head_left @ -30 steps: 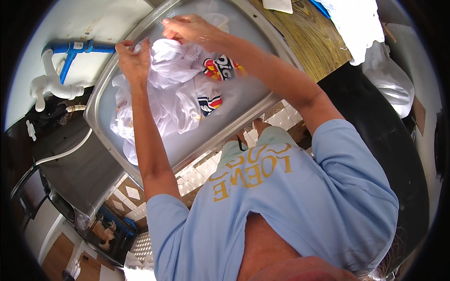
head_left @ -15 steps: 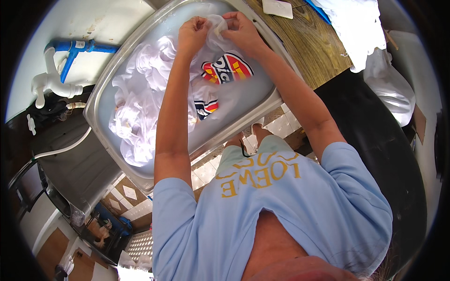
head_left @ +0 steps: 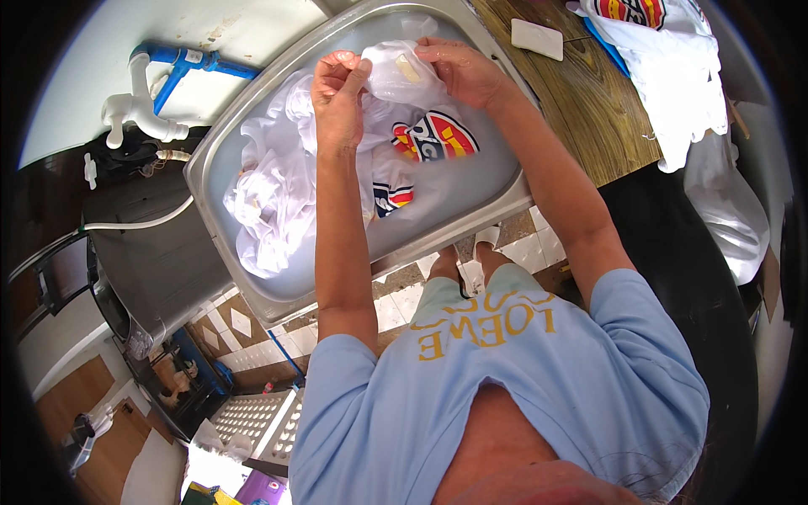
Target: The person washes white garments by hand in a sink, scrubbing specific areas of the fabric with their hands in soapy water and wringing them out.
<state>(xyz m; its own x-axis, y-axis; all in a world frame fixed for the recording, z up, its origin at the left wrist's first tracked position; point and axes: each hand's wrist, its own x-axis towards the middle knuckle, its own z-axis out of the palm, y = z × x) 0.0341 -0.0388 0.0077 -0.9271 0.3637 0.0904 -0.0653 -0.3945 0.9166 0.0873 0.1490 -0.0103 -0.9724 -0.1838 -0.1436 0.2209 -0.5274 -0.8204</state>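
Observation:
Both my hands stretch a wet piece of white fabric [head_left: 389, 82] between them over a grey basin [head_left: 195, 168] of cloudy water. My left hand [head_left: 338, 97] pinches one edge between thumb and fingers. My right hand [head_left: 467, 74] grips the other side. A small yellowish patch shows on the stretched part. Just below the hands, a red, yellow and black print [head_left: 446, 139] on white cloth rises above the water, with a smaller striped print [head_left: 394, 195] beside it. More crumpled white clothes [head_left: 273, 202] are heaped in the basin's left part, partly soaked.
A wooden tabletop [head_left: 589, 118] adjoins the basin's right side, bearing a white rectangular block [head_left: 537, 39] and white printed clothing [head_left: 673, 80] that hangs over its edge. At left are a white tap [head_left: 139, 105], blue pipes [head_left: 189, 63] and a pale hose [head_left: 143, 224].
The fabric between my hands is now spread wider, with its yellowish patch facing up. My hands have moved slightly apart, and the whole view has shifted.

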